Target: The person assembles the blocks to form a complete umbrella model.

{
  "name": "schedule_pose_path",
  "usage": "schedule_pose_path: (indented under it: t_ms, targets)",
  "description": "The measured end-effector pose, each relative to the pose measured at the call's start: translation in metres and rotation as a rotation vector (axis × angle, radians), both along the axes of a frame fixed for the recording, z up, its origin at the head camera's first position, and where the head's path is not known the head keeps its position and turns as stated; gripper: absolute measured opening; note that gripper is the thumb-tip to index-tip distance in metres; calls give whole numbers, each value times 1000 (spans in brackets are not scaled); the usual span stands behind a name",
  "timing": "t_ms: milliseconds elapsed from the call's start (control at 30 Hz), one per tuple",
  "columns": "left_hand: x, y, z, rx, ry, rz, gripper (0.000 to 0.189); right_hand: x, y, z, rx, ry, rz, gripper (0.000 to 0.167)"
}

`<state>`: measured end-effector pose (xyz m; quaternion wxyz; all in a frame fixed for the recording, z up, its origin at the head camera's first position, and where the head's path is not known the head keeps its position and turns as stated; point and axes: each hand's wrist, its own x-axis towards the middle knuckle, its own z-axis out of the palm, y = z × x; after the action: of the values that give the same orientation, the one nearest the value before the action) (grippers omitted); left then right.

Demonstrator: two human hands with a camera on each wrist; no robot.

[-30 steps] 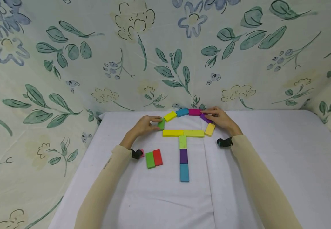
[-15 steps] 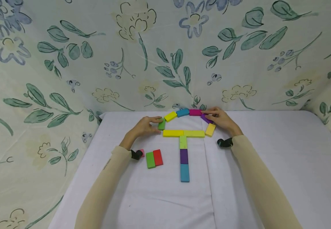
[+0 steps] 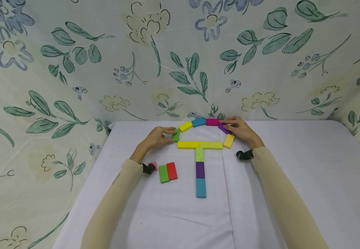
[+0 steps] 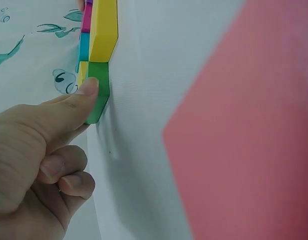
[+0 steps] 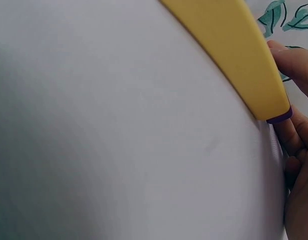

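Observation:
My left hand (image 3: 156, 137) pinches a green block (image 3: 176, 135) at the left end of an arch of coloured blocks. In the left wrist view the thumb lies against that block's side, the other fingers curled below. From there the arch runs through a yellow block (image 3: 185, 126), a blue block (image 3: 198, 122) and a magenta block (image 3: 212, 122). At the arch's right side my right hand (image 3: 242, 131) holds a purple block (image 3: 224, 129), partly hidden by the fingers, index fingertip at the magenta block's end. An orange-yellow block (image 3: 228, 141) finishes the arch below that hand.
Under the arch, a long yellow block (image 3: 188, 145) and a yellow-green block (image 3: 211, 145) form a bar. A stem of lime (image 3: 199, 154), purple (image 3: 200, 169) and blue (image 3: 201, 187) blocks descends from it. Green (image 3: 164, 174), red (image 3: 172, 171) and pink (image 3: 154, 165) blocks lie left.
The left thumb moves down off the green block's lower end, then back up to it. The right hand and the rest of the blocks stay in place.

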<state>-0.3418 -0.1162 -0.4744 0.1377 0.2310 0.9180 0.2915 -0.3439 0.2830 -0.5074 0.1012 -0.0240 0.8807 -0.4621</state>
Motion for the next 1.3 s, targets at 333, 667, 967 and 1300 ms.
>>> schedule_pose_path:
  t_ms: [333,667,967,1300]
  targets:
    - [0,-2,0,7,-8,-12,48,1,-1,2,12,7,8,41]
    - [6,-8,-1,8,19,-20,50,-1,-2,2,17,10,13,42]
    - [7,0,-4,-1,44,-16,50,2,0,3,20,6,22,42]
    - [6,4,-3,4,30,-14,51,2,0,3,18,31,41,41]
